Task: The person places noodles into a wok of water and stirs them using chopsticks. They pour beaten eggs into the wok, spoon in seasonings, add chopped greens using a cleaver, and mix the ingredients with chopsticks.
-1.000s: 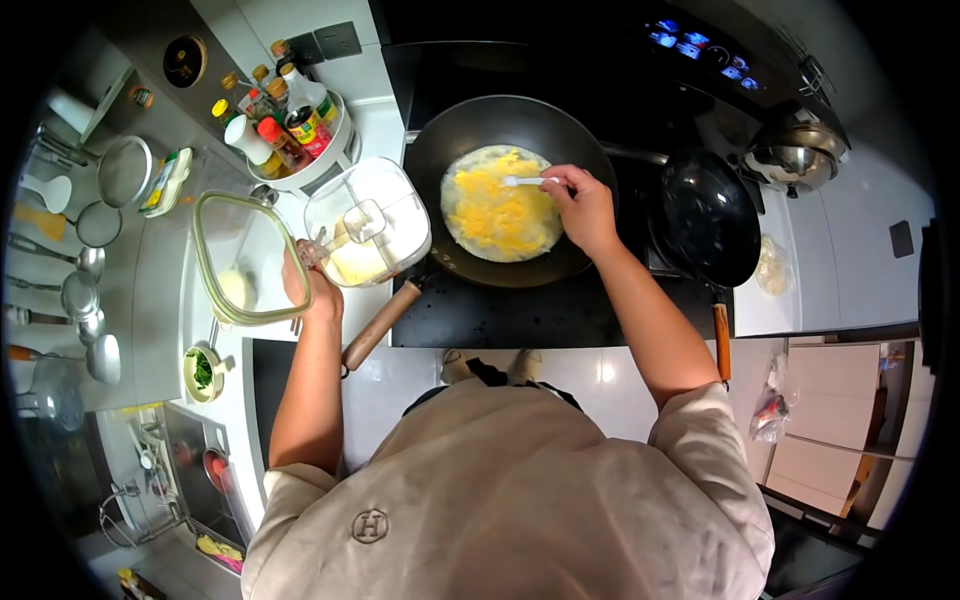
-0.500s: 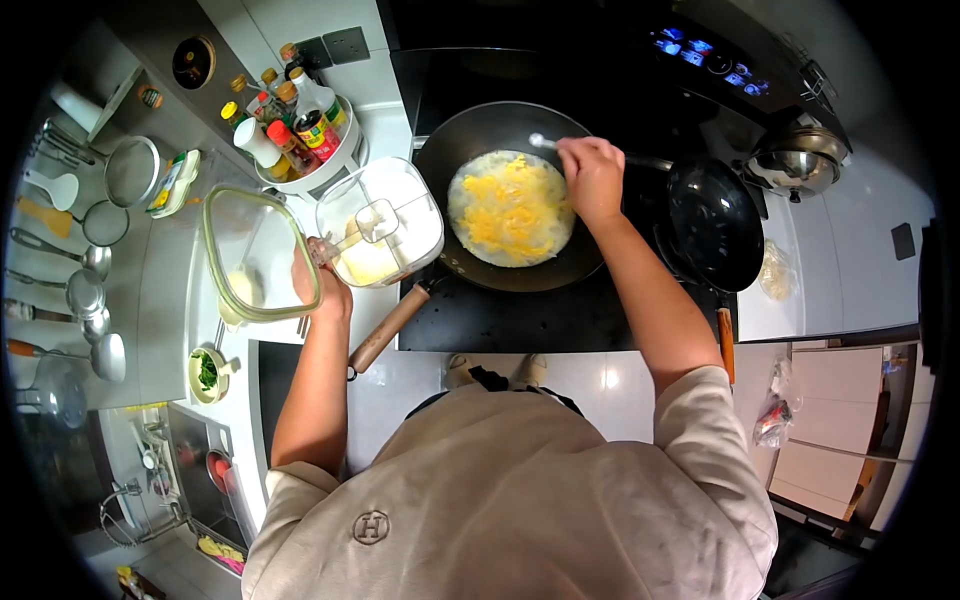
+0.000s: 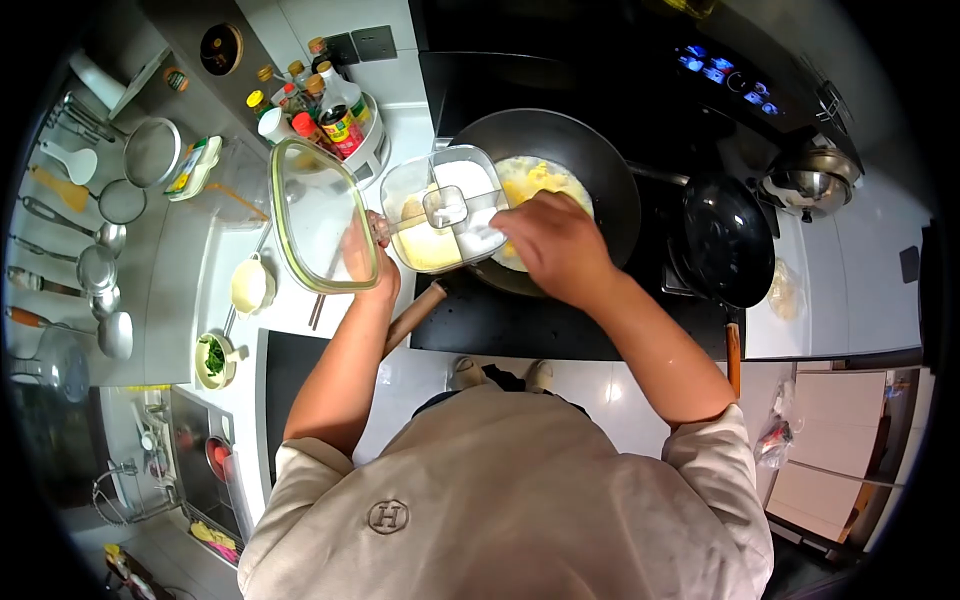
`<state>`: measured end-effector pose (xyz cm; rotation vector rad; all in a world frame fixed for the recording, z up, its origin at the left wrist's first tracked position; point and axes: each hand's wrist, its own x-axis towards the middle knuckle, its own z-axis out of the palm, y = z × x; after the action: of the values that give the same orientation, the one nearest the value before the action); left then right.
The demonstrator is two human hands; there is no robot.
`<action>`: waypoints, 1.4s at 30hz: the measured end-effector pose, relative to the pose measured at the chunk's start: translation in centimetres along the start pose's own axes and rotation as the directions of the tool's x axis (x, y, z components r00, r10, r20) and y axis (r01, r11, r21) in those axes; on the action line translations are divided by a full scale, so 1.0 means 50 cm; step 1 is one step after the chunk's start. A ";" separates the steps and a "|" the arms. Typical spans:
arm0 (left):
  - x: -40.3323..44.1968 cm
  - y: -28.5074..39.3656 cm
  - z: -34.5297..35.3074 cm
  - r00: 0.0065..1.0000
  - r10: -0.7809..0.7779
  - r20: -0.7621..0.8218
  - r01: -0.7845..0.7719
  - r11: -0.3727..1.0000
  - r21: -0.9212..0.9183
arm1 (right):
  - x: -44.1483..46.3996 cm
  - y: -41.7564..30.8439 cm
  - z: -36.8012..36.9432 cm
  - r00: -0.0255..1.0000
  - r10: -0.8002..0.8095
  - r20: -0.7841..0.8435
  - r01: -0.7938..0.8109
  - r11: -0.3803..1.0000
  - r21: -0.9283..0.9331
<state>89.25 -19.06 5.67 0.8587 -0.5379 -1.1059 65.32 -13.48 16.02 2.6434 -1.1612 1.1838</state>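
My left hand (image 3: pixel 378 268) grips the handle side of a clear seasoning box (image 3: pixel 428 262), whose compartments hold white and pale yellow powders. Its clear lid with a green rim (image 3: pixel 282 225) stands flipped up over that hand. The fingers of my right hand (image 3: pixel 562 245) are pinched at the box's right compartment, on a small spoon that is mostly hidden now. Behind the box and this hand, a dark wok (image 3: pixel 610 190) on the stove holds a pale round of egg mixture (image 3: pixel 545 180) with yellow pieces, partly covered from view.
A bottle rack (image 3: pixel 372 150) with several sauce bottles stands at the back left. Nearby are a cream bowl (image 3: pixel 252 287) and a small bowl with chopped greens (image 3: pixel 213 360). A second black pan (image 3: pixel 728 240) sits on the right. The wok's wooden handle (image 3: pixel 415 318) points toward me.
My right hand has moved from over the wok, where the spoon showed, down and left to the seasoning box. My left hand has brought the box a little right, over the wok's left edge.
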 end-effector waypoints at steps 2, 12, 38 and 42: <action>-0.001 0.000 0.000 0.998 0.015 0.063 -0.015 1.000 -0.013 | -0.004 -0.007 0.008 0.999 0.025 0.031 -0.024 0.999 -0.035; -0.013 0.001 0.000 0.999 0.001 0.054 -0.004 0.998 0.063 | 0.000 0.000 0.046 0.993 0.074 0.093 -0.058 0.985 -0.164; -0.006 0.004 -0.029 1.000 -0.027 0.014 0.025 0.995 0.092 | -0.010 0.014 0.011 0.739 0.659 0.140 -0.646 0.635 0.424; 0.011 -0.001 -0.075 1.000 0.021 -0.022 -0.018 0.991 0.136 | -0.047 0.118 0.004 0.565 0.816 -0.123 -0.604 0.511 0.612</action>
<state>92.23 -18.35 3.46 0.9815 -0.6055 -1.0492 60.66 -16.35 12.82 1.9028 -2.2302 2.3275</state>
